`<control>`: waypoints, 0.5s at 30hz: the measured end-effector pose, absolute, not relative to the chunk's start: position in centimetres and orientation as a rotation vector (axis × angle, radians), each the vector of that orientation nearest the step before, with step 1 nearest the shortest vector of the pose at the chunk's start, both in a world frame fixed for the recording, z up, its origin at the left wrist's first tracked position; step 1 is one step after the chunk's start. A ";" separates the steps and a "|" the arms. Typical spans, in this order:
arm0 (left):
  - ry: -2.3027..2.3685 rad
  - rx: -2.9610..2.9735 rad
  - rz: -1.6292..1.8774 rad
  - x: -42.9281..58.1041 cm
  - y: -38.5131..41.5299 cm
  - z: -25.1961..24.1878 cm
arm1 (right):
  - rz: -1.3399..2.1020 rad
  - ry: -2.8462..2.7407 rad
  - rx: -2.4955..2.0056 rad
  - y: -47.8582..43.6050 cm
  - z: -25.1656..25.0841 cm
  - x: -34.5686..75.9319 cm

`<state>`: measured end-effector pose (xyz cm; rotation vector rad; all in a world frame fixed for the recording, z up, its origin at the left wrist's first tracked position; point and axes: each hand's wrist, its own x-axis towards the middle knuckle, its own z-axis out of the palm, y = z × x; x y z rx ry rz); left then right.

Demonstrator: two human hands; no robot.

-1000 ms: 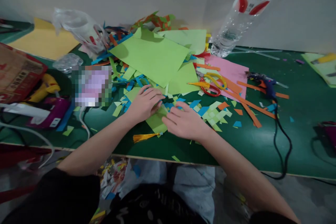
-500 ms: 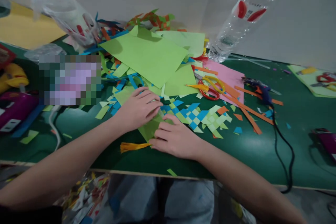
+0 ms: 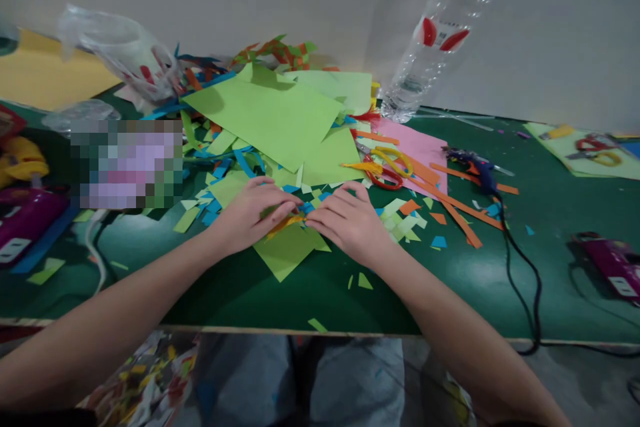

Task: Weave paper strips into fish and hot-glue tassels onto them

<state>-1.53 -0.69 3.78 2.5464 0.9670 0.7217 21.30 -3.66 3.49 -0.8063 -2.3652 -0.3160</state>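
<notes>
Two hands on matte green paper [image 3: 286,252]: left hand [image 3: 249,215] pinched orange tassel [image 3: 283,222]; right hand [image 3: 351,221] half-curled, grip unclear; clear bottle [image 3: 436,40] behind.

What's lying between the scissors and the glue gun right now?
In the head view, a pink paper sheet with orange paper strips across it lies between the scissors and the glue gun.

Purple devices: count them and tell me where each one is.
2. One purple device lies at the left edge, below a yellow tool; the other purple device lies far right, beyond the black cord. Paper scraps may hide more.
</notes>
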 end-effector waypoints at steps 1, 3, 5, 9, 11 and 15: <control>0.970 2.527 0.718 -1.5 -0.7 3.7 | -0.308 -2.352 -0.824 -3.5 3.5 21.5; 0.954 2.505 0.712 -1.4 -0.7 3.5 | -0.298 -2.350 -0.837 -3.3 3.4 21.5; 0.924 2.497 0.699 -1.4 -0.7 3.3 | -0.295 -2.366 -0.845 -3.4 3.2 21.4; 0.912 2.490 0.675 -1.5 -0.4 3.1 | -0.256 -2.362 -0.859 -3.4 3.0 21.2; 0.924 2.486 0.689 -1.5 -0.4 3.1 | -0.230 -2.345 -0.861 -3.3 3.0 21.3; 0.941 2.491 0.694 -1.5 -0.4 3.2 | -0.237 -2.349 -0.856 -3.2 3.0 21.3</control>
